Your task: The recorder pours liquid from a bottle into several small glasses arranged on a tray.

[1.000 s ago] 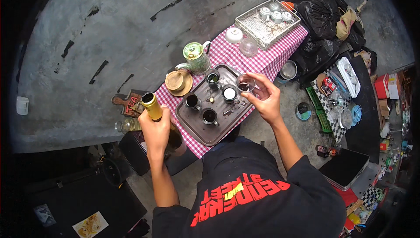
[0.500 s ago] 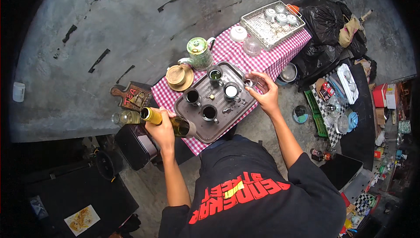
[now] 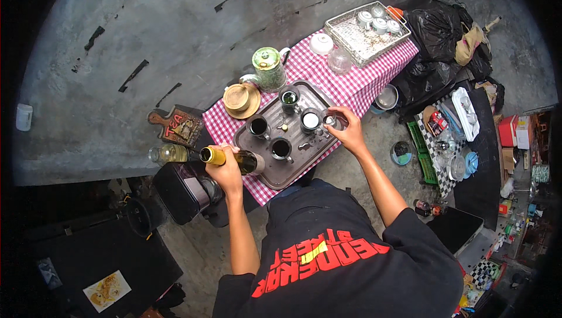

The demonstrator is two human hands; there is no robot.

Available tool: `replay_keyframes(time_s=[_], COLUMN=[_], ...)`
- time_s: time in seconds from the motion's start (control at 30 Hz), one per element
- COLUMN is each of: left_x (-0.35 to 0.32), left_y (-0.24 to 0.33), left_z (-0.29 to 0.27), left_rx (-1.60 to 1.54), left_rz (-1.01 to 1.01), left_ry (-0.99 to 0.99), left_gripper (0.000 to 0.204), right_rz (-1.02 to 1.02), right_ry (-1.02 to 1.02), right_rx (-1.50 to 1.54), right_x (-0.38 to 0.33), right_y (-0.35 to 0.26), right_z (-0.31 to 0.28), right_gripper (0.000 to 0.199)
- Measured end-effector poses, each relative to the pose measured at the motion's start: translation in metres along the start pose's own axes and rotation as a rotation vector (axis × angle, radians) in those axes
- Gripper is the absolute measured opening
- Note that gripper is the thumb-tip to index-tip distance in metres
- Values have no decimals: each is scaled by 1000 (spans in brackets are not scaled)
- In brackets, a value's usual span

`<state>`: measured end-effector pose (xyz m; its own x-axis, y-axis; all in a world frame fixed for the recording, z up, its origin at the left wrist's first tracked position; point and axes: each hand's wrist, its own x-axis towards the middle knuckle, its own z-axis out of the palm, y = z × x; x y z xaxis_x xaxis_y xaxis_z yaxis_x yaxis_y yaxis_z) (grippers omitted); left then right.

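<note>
Two hands busy: the left hand (image 3: pixel 225 170), clenched on the bottle (image 3: pixel 231 159), has swung it from upright down flat at the tray's (image 3: pixel 304 157) left edge, while the right hand (image 3: pixel 346 131) pinches a small glass (image 3: pixel 329 120) at its right edge.

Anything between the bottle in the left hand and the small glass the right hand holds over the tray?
Yes. The left hand grips the dark bottle, lying on its side at the brown tray's near-left edge. The right hand holds the small glass at the far-right side. A dark-filled cup sits roughly between; the white-filled cup is beside the glass.
</note>
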<state>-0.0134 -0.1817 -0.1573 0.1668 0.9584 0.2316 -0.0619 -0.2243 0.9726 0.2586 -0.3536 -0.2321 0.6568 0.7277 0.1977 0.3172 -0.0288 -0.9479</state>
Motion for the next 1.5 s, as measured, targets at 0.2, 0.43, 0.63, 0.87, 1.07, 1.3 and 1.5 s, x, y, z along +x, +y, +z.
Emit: replay_keyframes(time_s=[0.2, 0.43, 0.63, 0.87, 1.07, 1.3, 1.5], left_x=[-5, -10, -12, -16, -17, -18, -21], left_y=[-8, -12, -16, -11, -13, -20, -16], left_z=[-1, 1, 1, 5, 7, 5, 5], left_rx=[42, 75, 57, 98, 85, 50, 87], left_rz=[6, -24, -28, -72, -62, -19, -65], left_ry=[31, 39, 31, 17, 10, 15, -12], left_gripper=[16, 17, 15, 18, 18, 17, 16], right_rz=[12, 0, -3, 6, -60, -50, -59], right_ry=[-70, -90, -118, -158, -190, -225, -243], right_rx=[-76, -189, -215, -263, -326, -357, -377], right_x=[1, 6, 9, 13, 18, 22, 25], right_y=[7, 7, 8, 4, 2, 0, 0], right_z=[1, 3, 4, 3, 4, 7, 7], right_gripper=[44, 45, 46, 47, 47, 47, 46])
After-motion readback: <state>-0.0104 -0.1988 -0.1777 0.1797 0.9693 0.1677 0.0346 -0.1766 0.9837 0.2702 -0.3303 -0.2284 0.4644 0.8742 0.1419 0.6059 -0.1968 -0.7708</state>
